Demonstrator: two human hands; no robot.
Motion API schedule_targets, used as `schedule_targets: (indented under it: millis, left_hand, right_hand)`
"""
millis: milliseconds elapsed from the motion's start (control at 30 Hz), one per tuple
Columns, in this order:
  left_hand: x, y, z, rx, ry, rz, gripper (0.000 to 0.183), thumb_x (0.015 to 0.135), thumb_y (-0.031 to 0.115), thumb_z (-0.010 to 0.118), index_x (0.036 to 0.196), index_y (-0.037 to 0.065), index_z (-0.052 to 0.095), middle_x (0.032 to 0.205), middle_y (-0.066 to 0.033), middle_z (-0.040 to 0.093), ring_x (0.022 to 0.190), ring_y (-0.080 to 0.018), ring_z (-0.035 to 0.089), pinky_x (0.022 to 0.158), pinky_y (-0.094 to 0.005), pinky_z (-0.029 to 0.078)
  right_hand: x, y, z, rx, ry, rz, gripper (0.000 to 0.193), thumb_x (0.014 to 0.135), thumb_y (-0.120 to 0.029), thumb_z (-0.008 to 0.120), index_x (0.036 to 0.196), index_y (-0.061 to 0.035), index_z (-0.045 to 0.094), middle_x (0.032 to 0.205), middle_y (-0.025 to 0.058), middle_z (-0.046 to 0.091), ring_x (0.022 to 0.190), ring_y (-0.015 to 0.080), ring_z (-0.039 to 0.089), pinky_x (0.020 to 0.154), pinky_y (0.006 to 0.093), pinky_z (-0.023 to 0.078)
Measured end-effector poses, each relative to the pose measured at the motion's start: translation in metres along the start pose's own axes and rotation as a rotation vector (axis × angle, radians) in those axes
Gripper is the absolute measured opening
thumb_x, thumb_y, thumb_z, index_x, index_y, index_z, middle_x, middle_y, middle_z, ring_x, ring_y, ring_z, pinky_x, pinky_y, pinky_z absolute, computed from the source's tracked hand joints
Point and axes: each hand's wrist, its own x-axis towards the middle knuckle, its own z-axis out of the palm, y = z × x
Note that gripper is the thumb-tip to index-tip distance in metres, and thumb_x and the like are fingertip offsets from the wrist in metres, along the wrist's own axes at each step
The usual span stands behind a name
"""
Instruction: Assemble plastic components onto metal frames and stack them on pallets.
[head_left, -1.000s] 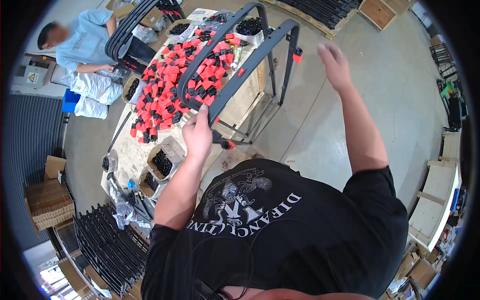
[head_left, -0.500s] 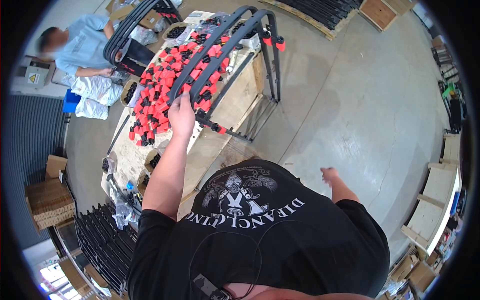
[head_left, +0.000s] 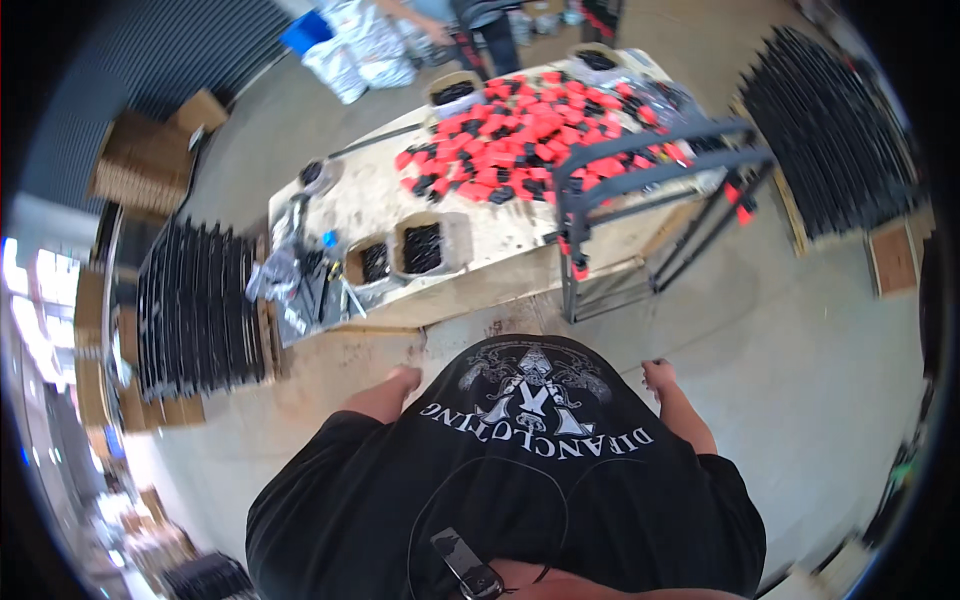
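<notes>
My left hand (head_left: 403, 380) hangs at my left side, off the near side of the table; blur and its angle hide most of its fingers. On my other side, my right hand (head_left: 657, 375) hangs over the floor with loosely bent fingers, a little apart, and nothing visible in it. Neither hand touches anything that I can see. Ahead and to the right, a black metal tube frame (head_left: 655, 170) with curved bars and red-and-black end pieces stands at the table's near right corner. A heap of red and black plastic parts (head_left: 520, 135) covers much of the wooden table (head_left: 375, 185).
Open boxes of small black parts (head_left: 422, 247) stand near the table's front edge. Plastic bags and tools (head_left: 300, 285) lie at its left end. Stacks of black metal frames stand left (head_left: 200, 310) and far right (head_left: 820, 140). A co-worker's arm (head_left: 415, 18) shows behind the table.
My left hand has let go of the black tube frame and dropped to my side. My view has swung left. The frame stands at the table's corner.
</notes>
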Motion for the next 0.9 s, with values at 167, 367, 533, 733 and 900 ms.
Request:
schedule_targets:
  millis: [167,367,533,733,900]
  left_hand:
    - [-0.06,-0.089,0.108,-0.077,-0.135,-0.033,0.044,0.09,0.036,0.053,0.11,0.001,0.072,0.109,-0.0221,0.073,0.09,-0.0343,0.073,0.077,-0.045,0.058]
    - [-0.095,-0.098,0.193,-1.138,0.113,-0.373,0.035,0.088,0.038,0.06,0.094,0.006,0.073,0.072,-0.0116,0.068,0.061,-0.0241,0.066,0.055,-0.0378,0.055]
    - [-0.111,-0.126,0.197,-0.973,-0.034,-0.121,0.041,0.088,0.043,0.057,0.111,0.013,0.074,0.129,-0.0153,0.066,0.12,-0.033,0.063,0.098,-0.0427,0.052]
    - [-0.068,-0.281,0.221,-0.853,0.089,-0.218,0.037,0.092,0.04,0.056,0.094,0.007,0.072,0.084,-0.012,0.073,0.065,-0.0215,0.069,0.061,-0.0379,0.055]
    - [-0.096,-0.352,0.187,-1.853,0.242,-0.445,0.022,0.095,0.027,0.055,0.087,0.008,0.064,0.068,-0.0065,0.063,0.053,-0.021,0.058,0.047,-0.0365,0.045]
  right_hand:
    - [0.035,-0.053,0.001,-0.221,-0.07,-0.039,0.041,0.087,-0.028,0.066,0.113,0.0029,0.062,0.08,0.0125,0.066,0.067,0.0259,0.067,0.056,0.039,0.054]
    - [0.013,-0.124,0.06,-0.509,-0.159,-0.076,0.035,0.086,-0.031,0.06,0.087,0.0036,0.063,0.073,0.0174,0.068,0.055,0.0273,0.064,0.049,0.0424,0.05]
    - [-0.02,-0.196,0.169,-0.337,-0.15,-0.285,0.033,0.087,-0.031,0.062,0.078,0.001,0.06,0.068,0.0132,0.062,0.05,0.0201,0.059,0.045,0.0363,0.045]
    - [-0.127,-0.274,0.332,-0.84,-0.299,-1.15,0.043,0.087,-0.036,0.064,0.102,0.0048,0.069,0.099,0.027,0.07,0.098,0.0437,0.067,0.085,0.0466,0.052]
    - [-0.269,-0.353,0.441,-0.689,-0.436,-1.116,0.038,0.09,-0.032,0.069,0.104,0.0037,0.066,0.098,0.0216,0.071,0.093,0.0347,0.071,0.081,0.0413,0.055]
